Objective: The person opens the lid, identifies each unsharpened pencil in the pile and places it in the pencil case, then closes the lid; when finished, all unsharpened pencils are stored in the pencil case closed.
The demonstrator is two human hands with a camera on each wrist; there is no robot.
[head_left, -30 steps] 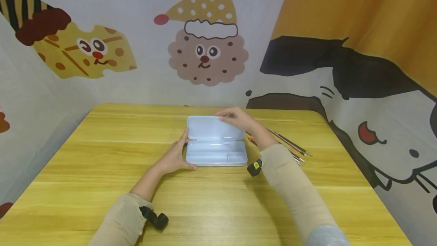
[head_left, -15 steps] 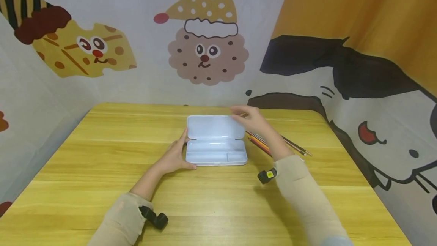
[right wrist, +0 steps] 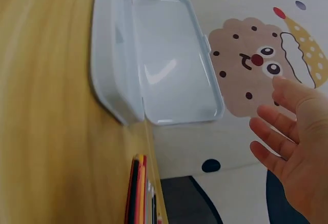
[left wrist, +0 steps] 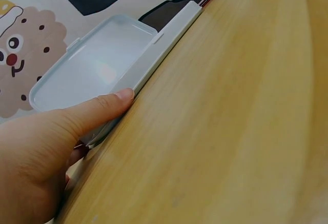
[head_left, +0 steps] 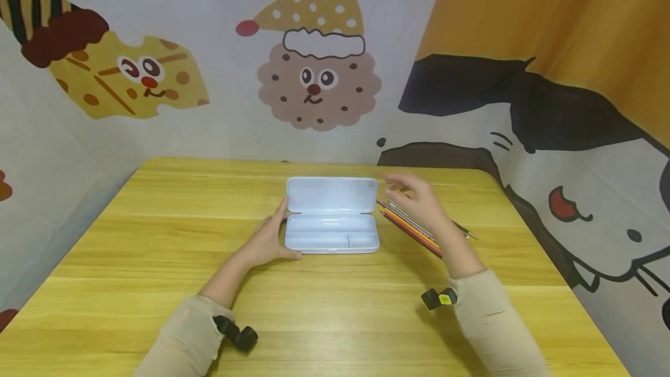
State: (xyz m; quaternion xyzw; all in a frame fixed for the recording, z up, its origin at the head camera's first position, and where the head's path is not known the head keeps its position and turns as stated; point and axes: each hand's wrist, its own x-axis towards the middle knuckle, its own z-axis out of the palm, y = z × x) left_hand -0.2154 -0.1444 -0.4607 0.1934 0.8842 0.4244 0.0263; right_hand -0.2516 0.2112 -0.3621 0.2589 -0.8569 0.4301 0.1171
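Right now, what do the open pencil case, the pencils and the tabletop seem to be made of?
Pencil case: probably glossy plastic, from its smooth walls and bright reflections, though coated metal is possible. Pencils: likely painted wood, from their slim, coloured shafts. Tabletop: satin wood or printed laminate; grain and soft sheen fit both.

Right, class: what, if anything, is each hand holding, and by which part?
The left hand grips the open pencil case by the left end of its base, thumb on the front side. The right hand holds nothing.
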